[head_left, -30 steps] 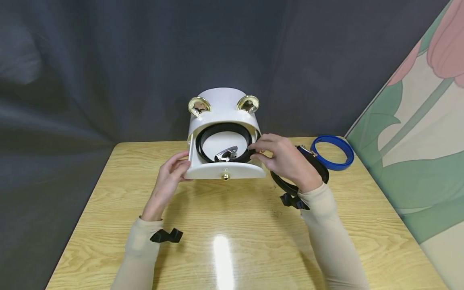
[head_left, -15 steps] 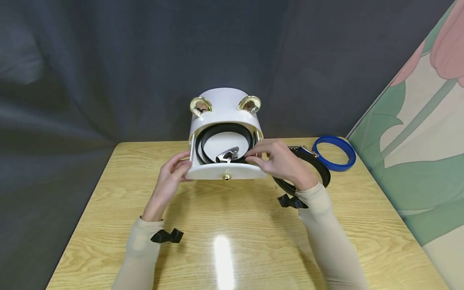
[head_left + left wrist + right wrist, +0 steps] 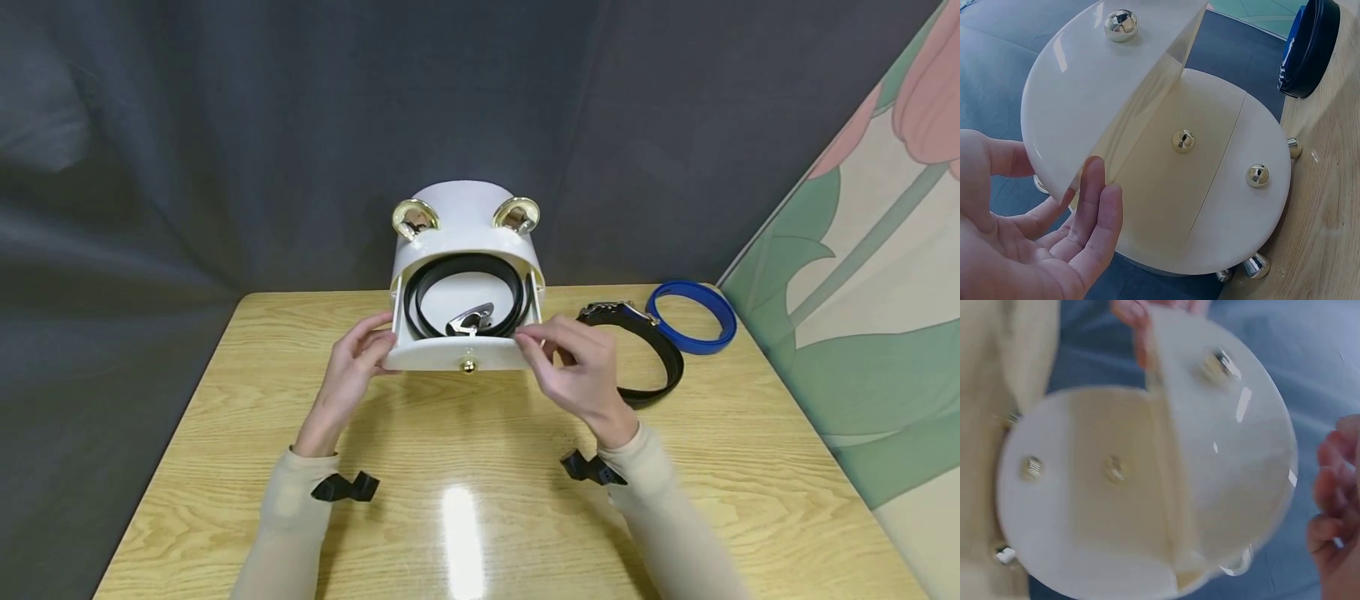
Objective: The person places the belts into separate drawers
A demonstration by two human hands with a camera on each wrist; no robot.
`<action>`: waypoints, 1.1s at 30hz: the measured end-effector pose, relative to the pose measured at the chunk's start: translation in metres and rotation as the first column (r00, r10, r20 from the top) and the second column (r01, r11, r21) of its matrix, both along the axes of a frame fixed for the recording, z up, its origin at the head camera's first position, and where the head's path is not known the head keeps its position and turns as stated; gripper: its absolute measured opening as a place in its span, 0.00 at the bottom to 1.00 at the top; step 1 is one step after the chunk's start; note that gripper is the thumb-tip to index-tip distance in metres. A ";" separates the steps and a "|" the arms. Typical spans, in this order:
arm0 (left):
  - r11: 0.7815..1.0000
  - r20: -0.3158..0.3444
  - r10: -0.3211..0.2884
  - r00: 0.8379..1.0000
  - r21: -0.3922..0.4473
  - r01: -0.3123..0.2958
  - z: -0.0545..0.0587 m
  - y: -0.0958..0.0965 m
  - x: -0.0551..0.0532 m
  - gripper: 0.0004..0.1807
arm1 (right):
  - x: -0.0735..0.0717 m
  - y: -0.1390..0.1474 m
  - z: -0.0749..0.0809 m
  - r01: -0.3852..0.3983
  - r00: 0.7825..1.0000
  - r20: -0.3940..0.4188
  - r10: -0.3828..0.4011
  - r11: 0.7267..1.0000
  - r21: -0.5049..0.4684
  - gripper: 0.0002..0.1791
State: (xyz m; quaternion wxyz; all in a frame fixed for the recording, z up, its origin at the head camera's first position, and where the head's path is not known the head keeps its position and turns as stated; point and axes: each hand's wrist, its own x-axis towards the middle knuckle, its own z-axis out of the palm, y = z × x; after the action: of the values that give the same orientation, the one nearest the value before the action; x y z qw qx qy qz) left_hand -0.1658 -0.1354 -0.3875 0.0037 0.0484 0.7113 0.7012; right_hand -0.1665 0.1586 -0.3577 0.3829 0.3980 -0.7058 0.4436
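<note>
A white round-fronted storage cabinet [image 3: 467, 221] with gold ears stands at the table's back. Its top drawer [image 3: 427, 358], with a gold knob [image 3: 468, 366], is pulled out. Inside lies a coiled black belt [image 3: 468, 264] whose silver buckle [image 3: 472, 318] faces the front panel. My left hand [image 3: 351, 358] grips the drawer's left end, thumb at the front panel and fingers beneath. My right hand [image 3: 577, 367] has loosely bent fingers at the drawer's front right corner; in the right wrist view its blurred fingers [image 3: 1335, 487] are apart from the panel and hold nothing.
Right of the cabinet, a second coiled black belt [image 3: 667, 358] lies on the wooden table [image 3: 420, 467]. A coiled blue belt [image 3: 697, 342] touches its far side. Below the open drawer are shut drawers with gold knobs [image 3: 1257, 175]. A dark curtain [image 3: 300, 125] hangs behind.
My right hand has let go of the coiled black belt's right side and moved back toward the drawer's front corner. The left hand and drawer stay put.
</note>
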 end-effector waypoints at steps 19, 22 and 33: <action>0.988 -0.006 0.139 0.990 0.061 -0.139 -0.009 0.006 -0.018 0.23 | 0.015 -0.039 -0.044 0.009 1.000 -0.008 -0.008 0.982 0.191 0.09; 0.982 -0.013 0.170 0.985 0.090 -0.168 -0.015 0.009 -0.023 0.24 | 0.014 -0.041 -0.043 0.020 1.000 -0.026 -0.016 0.985 0.173 0.09; 0.984 -0.051 0.171 0.984 0.058 -0.168 -0.031 0.009 -0.029 0.23 | 0.003 -0.046 -0.042 0.099 0.995 0.023 -0.102 0.990 0.104 0.10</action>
State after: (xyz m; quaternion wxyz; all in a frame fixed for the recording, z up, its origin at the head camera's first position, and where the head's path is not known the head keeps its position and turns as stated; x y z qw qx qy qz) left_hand -0.1949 -0.1260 -0.4183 -0.0770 0.0075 0.6937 0.7161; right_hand -0.1630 0.1127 -0.3995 0.3738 0.3748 -0.7522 0.3924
